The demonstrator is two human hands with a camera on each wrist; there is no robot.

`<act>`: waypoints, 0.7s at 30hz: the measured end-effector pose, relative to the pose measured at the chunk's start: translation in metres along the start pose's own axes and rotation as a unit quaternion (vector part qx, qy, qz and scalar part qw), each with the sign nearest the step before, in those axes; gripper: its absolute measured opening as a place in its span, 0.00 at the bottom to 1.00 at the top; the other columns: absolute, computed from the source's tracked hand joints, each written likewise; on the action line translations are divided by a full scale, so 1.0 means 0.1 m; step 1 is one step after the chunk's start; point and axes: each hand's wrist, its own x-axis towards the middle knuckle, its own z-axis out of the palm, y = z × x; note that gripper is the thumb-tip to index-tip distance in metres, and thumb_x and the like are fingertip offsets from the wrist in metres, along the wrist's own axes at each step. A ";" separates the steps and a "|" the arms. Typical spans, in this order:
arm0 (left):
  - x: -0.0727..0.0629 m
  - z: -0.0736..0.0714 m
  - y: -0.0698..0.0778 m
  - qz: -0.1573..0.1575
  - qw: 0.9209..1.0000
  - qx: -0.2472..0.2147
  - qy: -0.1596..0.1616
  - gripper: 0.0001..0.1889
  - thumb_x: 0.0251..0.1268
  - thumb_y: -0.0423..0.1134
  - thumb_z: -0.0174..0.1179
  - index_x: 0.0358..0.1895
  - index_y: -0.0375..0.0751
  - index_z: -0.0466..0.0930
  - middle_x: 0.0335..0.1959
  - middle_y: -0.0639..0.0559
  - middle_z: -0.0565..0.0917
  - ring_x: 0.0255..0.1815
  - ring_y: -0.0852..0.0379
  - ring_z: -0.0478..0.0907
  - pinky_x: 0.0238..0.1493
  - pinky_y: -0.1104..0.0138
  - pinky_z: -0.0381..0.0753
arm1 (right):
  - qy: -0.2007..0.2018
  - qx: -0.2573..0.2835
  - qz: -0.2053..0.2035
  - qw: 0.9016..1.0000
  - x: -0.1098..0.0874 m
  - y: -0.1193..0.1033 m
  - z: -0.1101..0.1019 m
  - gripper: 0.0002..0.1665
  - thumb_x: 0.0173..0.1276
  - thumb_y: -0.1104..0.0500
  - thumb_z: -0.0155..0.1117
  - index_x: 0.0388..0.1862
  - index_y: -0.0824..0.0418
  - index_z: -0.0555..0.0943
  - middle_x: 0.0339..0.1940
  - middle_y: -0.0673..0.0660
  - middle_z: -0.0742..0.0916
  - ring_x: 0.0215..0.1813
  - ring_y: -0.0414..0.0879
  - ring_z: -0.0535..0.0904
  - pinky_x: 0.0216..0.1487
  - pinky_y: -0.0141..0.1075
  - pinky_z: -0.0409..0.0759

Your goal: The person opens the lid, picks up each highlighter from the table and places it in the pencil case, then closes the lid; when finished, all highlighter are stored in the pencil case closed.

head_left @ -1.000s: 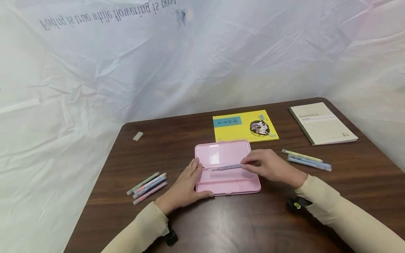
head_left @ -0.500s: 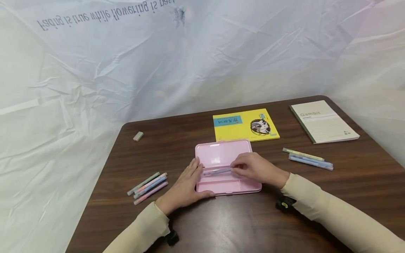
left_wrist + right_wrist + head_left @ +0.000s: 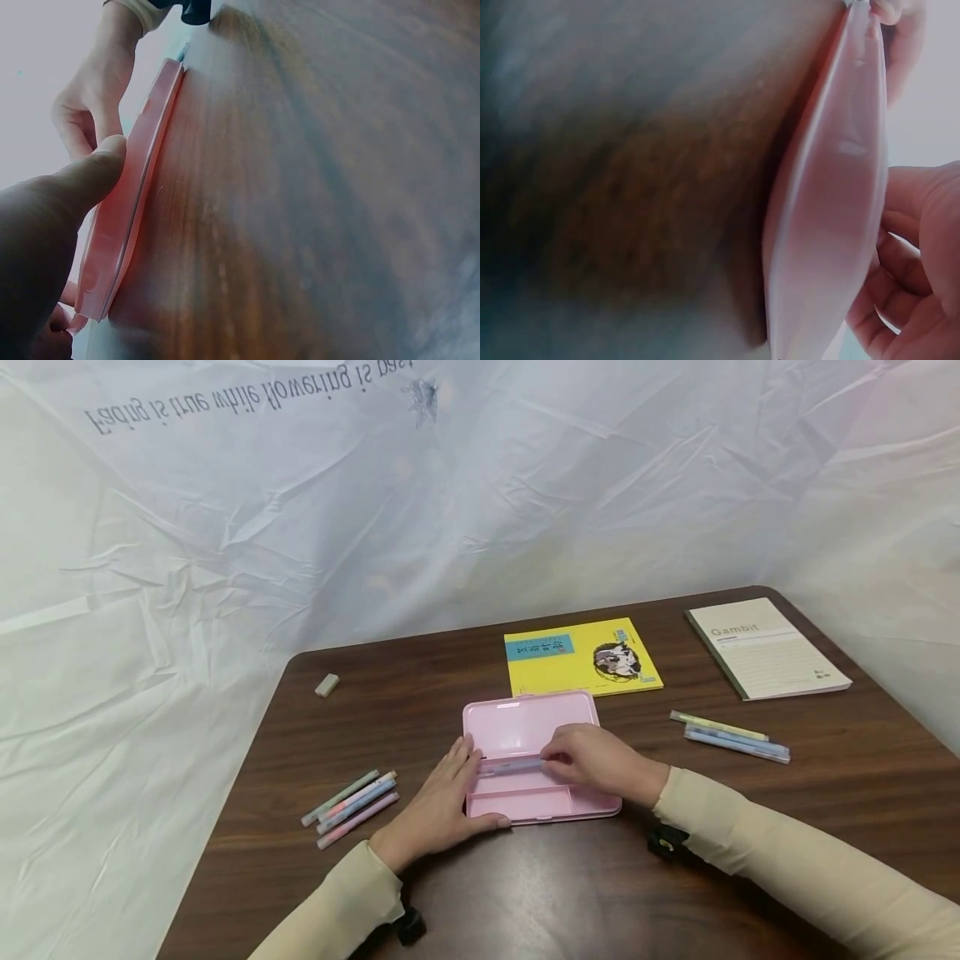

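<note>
A pink pencil case (image 3: 531, 724) lies open on the table, lid folded back, its tray divided into compartments. My left hand (image 3: 438, 802) steadies its left end, the fairly straight fingers along the side and the thumb on the front wall. That front wall of the pencil case (image 3: 124, 210) runs beneath the thumb (image 3: 101, 169) in the left wrist view. My right hand (image 3: 600, 762) pinches the right end of a bluish pen (image 3: 510, 767), which lies low in the long rear compartment. In the right wrist view, the right hand's fingers (image 3: 896, 281) are curled behind the case wall; the pen is hidden there.
Several pens (image 3: 351, 807) lie left of the case. More pens, yellow and blue (image 3: 731, 737), lie to its right. Behind it is a yellow booklet (image 3: 581, 658); a cream notebook (image 3: 768, 650) sits at the back right, an eraser (image 3: 327, 685) at the far left.
My right hand has moved left and slightly down with the pen, bringing it from above the tray into the rear compartment. The left hand has kept its place on the case.
</note>
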 end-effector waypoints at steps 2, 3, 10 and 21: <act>0.00 0.00 0.00 -0.002 1.000 -0.002 -0.001 0.59 0.52 0.80 0.54 0.81 0.46 0.48 0.83 0.53 0.36 0.82 0.55 0.33 0.78 0.49 0.46 | 0.002 -0.016 -0.008 1.000 0.00 0.00 0.00 0.11 0.66 0.55 0.72 0.46 0.55 0.90 0.34 0.43 0.86 0.34 0.35 0.76 0.43 0.34 0.81; 0.00 0.00 0.00 -0.002 1.000 -0.002 -0.002 0.59 0.53 0.80 0.54 0.81 0.46 0.48 0.83 0.53 0.36 0.82 0.55 0.33 0.78 0.49 0.46 | 0.003 -0.023 -0.011 1.000 0.00 -0.01 0.01 0.11 0.66 0.55 0.72 0.46 0.56 0.90 0.34 0.43 0.86 0.34 0.35 0.76 0.42 0.33 0.80; -0.01 0.00 0.00 -0.002 1.000 0.001 -0.005 0.59 0.53 0.80 0.54 0.81 0.46 0.48 0.83 0.53 0.36 0.82 0.55 0.33 0.78 0.49 0.46 | 0.012 -0.059 -0.038 0.997 0.01 -0.02 0.02 0.10 0.64 0.56 0.74 0.43 0.57 0.91 0.29 0.43 0.81 0.30 0.36 0.72 0.34 0.31 0.76; 0.01 0.00 -0.01 -0.003 1.000 0.000 -0.004 0.59 0.53 0.79 0.54 0.81 0.47 0.47 0.83 0.53 0.35 0.82 0.55 0.33 0.78 0.49 0.46 | 0.009 -0.102 -0.052 0.993 0.03 -0.02 0.04 0.10 0.63 0.56 0.74 0.43 0.57 0.91 0.30 0.46 0.85 0.31 0.36 0.75 0.41 0.36 0.80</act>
